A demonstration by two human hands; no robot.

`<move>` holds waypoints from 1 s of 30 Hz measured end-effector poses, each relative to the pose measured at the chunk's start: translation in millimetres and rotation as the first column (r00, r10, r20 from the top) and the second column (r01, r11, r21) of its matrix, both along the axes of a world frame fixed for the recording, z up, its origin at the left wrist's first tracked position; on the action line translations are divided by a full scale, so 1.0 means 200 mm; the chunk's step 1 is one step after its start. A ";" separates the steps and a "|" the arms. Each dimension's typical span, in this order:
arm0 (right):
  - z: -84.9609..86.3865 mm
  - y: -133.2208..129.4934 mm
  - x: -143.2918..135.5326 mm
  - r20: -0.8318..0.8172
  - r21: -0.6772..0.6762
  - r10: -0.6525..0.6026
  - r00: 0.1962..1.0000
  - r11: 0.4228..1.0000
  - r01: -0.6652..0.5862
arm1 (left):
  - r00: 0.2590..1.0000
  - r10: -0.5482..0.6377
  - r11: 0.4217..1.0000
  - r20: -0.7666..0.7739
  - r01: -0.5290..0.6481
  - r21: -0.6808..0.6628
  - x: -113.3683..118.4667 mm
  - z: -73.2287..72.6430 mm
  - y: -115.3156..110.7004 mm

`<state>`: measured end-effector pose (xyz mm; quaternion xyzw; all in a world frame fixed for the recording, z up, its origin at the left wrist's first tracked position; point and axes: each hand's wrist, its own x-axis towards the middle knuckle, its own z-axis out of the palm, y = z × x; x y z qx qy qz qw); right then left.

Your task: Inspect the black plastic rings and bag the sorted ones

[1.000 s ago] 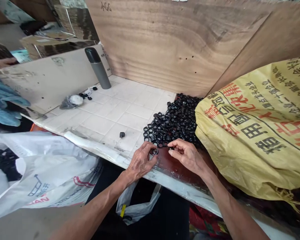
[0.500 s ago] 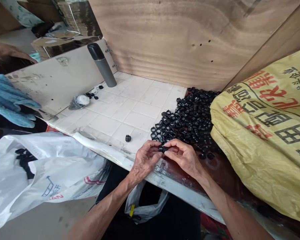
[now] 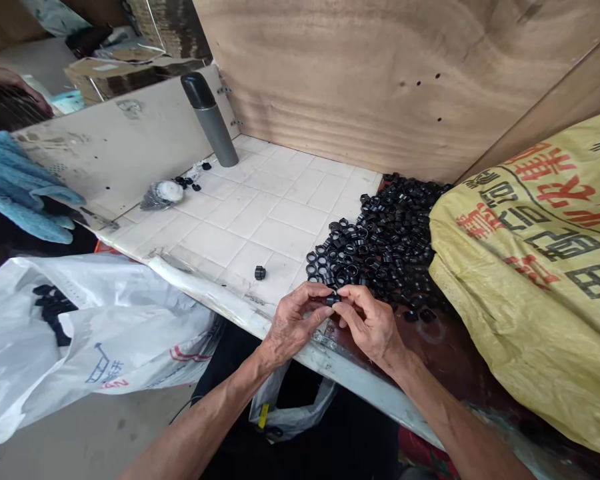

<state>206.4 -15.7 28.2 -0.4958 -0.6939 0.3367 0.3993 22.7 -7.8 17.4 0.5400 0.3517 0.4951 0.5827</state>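
Observation:
Between my two hands, just above the table's front edge, is a small black plastic ring-shaped part. My left hand pinches it from the left with thumb and fingertips. From the other side my right hand grips the same part, its fingers partly covering it. Right behind my hands lies a heap of similar black rings. One separate black part stands on the white tiled surface to the left of my hands.
A grey flask stands at the back left, near a small plastic bag. A yellow sack borders the heap on the right. A white bag hangs below the left edge. Blue gloves drape over the side board; another person's hand shows beyond.
My hands still hold the small black part; the right fingers have shifted slightly around it. The whole view has moved a little, and the other person's hand has drawn left.

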 end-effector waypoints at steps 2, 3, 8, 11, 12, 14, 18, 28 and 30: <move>0.01 0.00 0.00 0.053 0.076 0.009 0.999 0.997 -0.013 | 1.000 0.000 1.000 0.010 0.000 -0.008 0.00 -0.01 0.00; 0.01 0.00 0.01 0.063 0.101 0.011 0.998 0.995 -0.017 | 1.000 0.000 1.000 0.016 0.001 -0.015 0.00 -0.01 -0.01; 0.07 0.01 0.00 0.032 0.195 0.043 0.999 0.980 -0.049 | 0.998 0.000 0.992 0.059 0.008 -0.128 0.01 0.01 0.00; 0.07 0.01 0.00 0.012 0.222 0.058 0.998 0.973 -0.059 | 0.997 -0.002 0.985 0.072 0.014 -0.171 0.01 0.02 0.00; 0.06 0.01 0.00 0.015 0.205 0.050 0.999 0.977 -0.052 | 0.998 0.001 0.987 0.066 0.010 -0.163 0.01 0.01 0.00; 0.04 0.01 0.00 0.042 0.142 0.015 0.999 0.990 -0.021 | 0.999 0.014 0.993 0.043 -0.009 -0.118 0.01 0.00 0.00; -0.01 0.00 -0.01 0.140 0.100 -0.034 0.990 0.995 0.020 | 0.995 0.066 0.996 -0.074 -0.061 0.067 0.01 -0.04 -0.01; -0.03 0.01 -0.02 0.289 0.160 -0.148 0.946 0.981 0.105 | 0.977 -0.027 0.983 -0.211 0.065 0.172 0.02 -0.01 -0.03; -0.02 0.01 -0.03 0.216 0.132 -0.197 0.956 0.976 0.172 | 0.981 -0.048 0.990 -0.186 0.071 0.119 0.02 0.00 -0.03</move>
